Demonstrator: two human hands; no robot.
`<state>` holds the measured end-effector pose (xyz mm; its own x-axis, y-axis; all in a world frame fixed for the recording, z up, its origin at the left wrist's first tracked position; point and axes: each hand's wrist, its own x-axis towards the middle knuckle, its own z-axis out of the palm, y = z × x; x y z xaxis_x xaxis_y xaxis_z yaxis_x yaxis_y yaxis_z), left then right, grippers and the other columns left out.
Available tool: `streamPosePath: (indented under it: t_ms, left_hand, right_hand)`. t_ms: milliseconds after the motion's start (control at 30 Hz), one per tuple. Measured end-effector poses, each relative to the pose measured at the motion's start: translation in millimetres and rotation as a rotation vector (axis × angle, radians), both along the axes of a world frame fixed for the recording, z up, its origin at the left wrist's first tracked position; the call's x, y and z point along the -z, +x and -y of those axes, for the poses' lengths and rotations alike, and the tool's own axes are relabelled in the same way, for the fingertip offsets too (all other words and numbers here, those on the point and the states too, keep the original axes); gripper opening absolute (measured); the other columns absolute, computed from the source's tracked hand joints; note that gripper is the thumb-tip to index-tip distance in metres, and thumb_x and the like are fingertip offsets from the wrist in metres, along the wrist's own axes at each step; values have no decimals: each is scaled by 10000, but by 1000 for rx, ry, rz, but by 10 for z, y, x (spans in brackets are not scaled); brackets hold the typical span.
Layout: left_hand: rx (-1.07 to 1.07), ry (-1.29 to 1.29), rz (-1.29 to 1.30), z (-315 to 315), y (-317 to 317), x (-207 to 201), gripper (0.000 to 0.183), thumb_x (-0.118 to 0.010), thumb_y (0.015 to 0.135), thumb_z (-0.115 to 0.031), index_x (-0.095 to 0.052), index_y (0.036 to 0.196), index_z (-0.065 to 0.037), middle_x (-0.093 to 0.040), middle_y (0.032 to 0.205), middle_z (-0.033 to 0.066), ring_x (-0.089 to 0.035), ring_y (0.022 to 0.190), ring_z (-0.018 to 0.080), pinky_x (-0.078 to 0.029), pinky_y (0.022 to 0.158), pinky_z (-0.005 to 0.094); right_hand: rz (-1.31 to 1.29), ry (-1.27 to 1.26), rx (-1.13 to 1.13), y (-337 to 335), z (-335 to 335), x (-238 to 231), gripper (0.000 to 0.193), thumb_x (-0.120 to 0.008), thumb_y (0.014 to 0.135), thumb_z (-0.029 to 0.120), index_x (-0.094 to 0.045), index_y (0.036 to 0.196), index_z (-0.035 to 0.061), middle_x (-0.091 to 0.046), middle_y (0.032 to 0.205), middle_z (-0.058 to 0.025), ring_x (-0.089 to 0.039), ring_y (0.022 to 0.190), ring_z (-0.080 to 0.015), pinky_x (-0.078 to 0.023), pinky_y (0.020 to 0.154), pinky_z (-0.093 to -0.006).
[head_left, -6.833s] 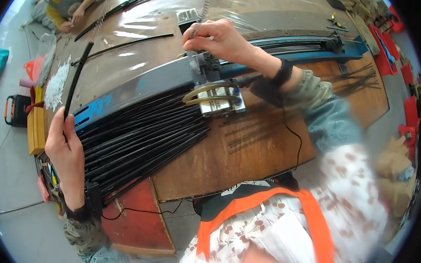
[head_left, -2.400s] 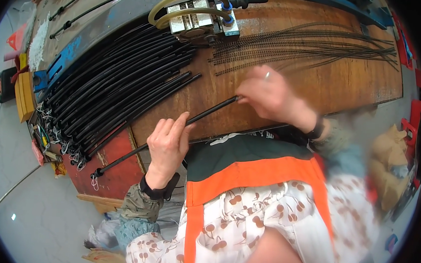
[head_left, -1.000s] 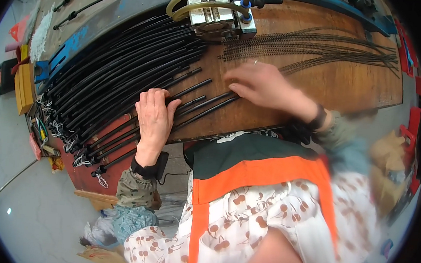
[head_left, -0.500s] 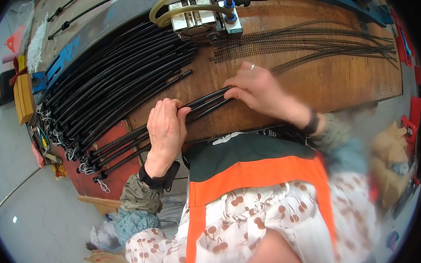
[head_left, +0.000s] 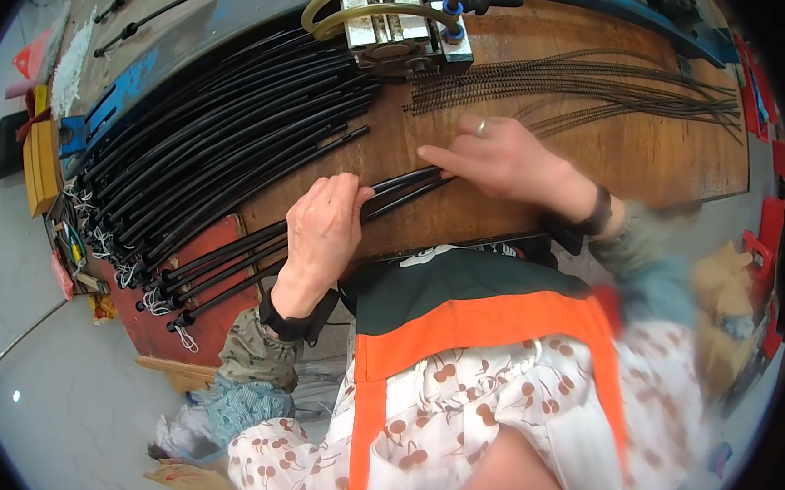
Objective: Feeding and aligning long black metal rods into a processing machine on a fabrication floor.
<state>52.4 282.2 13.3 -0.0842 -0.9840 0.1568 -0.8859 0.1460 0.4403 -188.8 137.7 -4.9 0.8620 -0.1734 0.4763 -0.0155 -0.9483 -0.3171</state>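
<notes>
My left hand (head_left: 323, 226) is wrapped over a few long black tubes (head_left: 405, 194), holding them just above the wooden tabletop's near edge. Their lower left ends carry black collars and thin white loops (head_left: 184, 332). My right hand (head_left: 512, 162), with a ring on one finger, is at the tubes' right ends. Its index finger stretches out over them and its thumb lies close by; whether it touches a tube is hard to make out. Left of the hands lies a large bundle of similar black tubes (head_left: 227, 138). Beyond my right hand rest several long thin coil springs (head_left: 577, 85).
A metal clamp block (head_left: 394, 31) with yellowish air hoses (head_left: 336, 9) stands at the far side of the wooden tabletop (head_left: 663, 155). A red board (head_left: 202, 295) sits below the tubes' left ends. A yellow box (head_left: 43, 166) and a black case (head_left: 3, 145) are farther left.
My right hand has loosened its pinch on the tube ends, and its index finger now extends. The left hand still holds the tubes. The whole view has shifted slightly.
</notes>
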Motion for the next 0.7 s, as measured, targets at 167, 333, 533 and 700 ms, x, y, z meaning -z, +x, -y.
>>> streamPosePath:
  t_ms: [167,333,533,700]
  left_hand:
    - [-13,-50,-30,171,-18,118,130,-690,874,-114,-567,888,-71,-568,795,81,-581,775,268,-466,673,379]
    - [-111,-127,136,-10,193,21,171,-718,850,-144,-629,993,-110,-583,983,39,-541,946,248,-396,805,390]
    - [-106,31,316,-330,265,19,161,-694,893,-275,-636,920,-127,-587,872,16,-559,856,213,-386,814,378]
    - [-144,146,177,-349,217,74,209,-700,888,-244,-568,856,-85,-535,819,68,-555,803,263,-460,697,385]
  right_hand:
    - [-76,113,89,272,-23,87,350,-705,783,125,-680,1129,79,-598,851,-54,-603,787,-263,-517,622,-356]
    - [-112,21,265,215,240,28,174,-699,792,134,-657,950,75,-592,872,-70,-607,794,-282,-531,697,-388]
    - [-387,-70,295,316,229,-58,108,-658,783,103,-553,782,79,-529,798,-85,-605,778,-279,-524,697,-400]
    - [-103,482,381,257,78,-90,205,-710,804,149,-663,977,50,-635,842,-106,-626,767,-295,-507,675,-395]
